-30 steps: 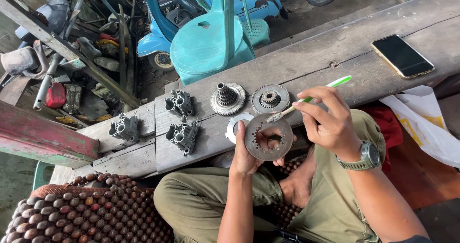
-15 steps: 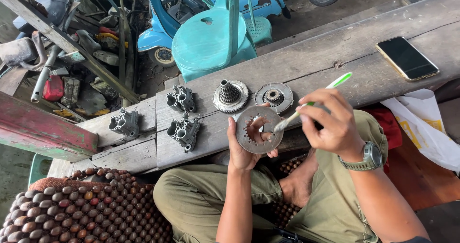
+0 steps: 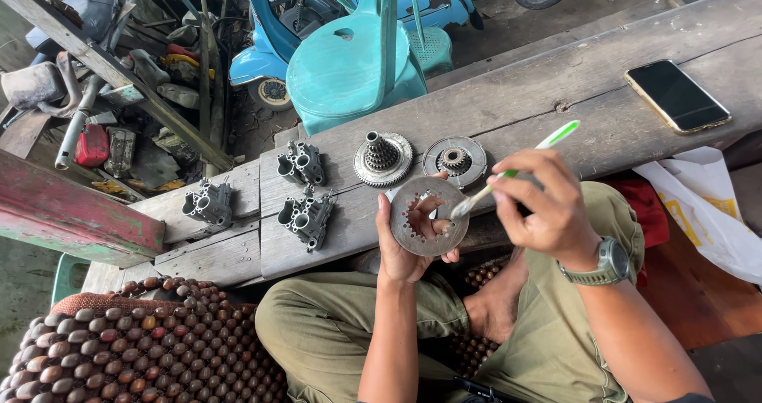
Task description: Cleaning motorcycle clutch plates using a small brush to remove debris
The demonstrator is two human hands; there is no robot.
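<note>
My left hand [image 3: 406,248] holds a flat grey metal disc [image 3: 429,216] with a toothed centre hole, raised above my lap at the plank's near edge. My right hand [image 3: 548,208], with a watch on its wrist, grips a green and white toothbrush [image 3: 516,169]; its bristle end rests on the disc's inner rim. On the wooden plank [image 3: 556,101] just beyond lie a round gear with a splined hub [image 3: 382,158] and a second round gear plate [image 3: 455,161].
Three small grey metal housings [image 3: 300,163] [image 3: 305,219] [image 3: 208,204] sit on the plank's left part. A dark phone [image 3: 676,97] lies at the far right. A teal plastic chair [image 3: 357,61] and scrap parts stand beyond. A beaded seat mat [image 3: 143,347] lies at lower left.
The disc in my left hand has tilted and shifted a little toward the plank. The toothbrush tip has moved onto the disc's inner edge.
</note>
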